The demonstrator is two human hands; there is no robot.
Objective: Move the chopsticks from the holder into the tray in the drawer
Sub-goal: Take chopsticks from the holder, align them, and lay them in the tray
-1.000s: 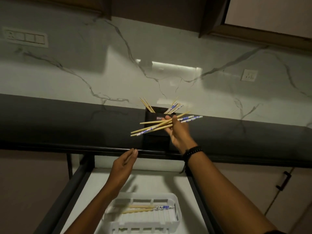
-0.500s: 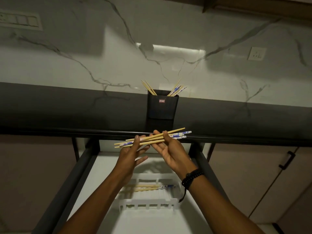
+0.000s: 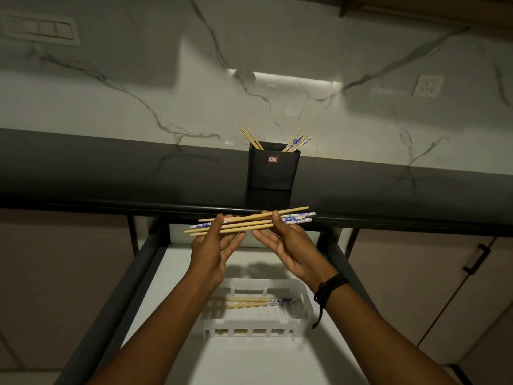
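Note:
A bundle of chopsticks (image 3: 249, 222), plain wood and blue-patterned, lies level in both hands above the open drawer. My left hand (image 3: 212, 247) pinches its left part. My right hand (image 3: 288, 243) grips its right part, thumb on top. The black holder (image 3: 273, 170) stands on the dark counter behind, with more chopsticks (image 3: 297, 140) sticking out of it. Below the hands, a white slotted tray (image 3: 304, 304) rests in the drawer with a few chopsticks (image 3: 249, 302) lying in it.
The drawer (image 3: 177, 270) has dark side rails and a white floor. The counter's dark front edge (image 3: 111, 204) runs just behind the hands. A cabinet door with a black handle (image 3: 476, 259) is at the right. A marble wall rises behind.
The right hand carried the bundle from the holder down to the counter's front edge. The left hand rose and took hold of the bundle's left part.

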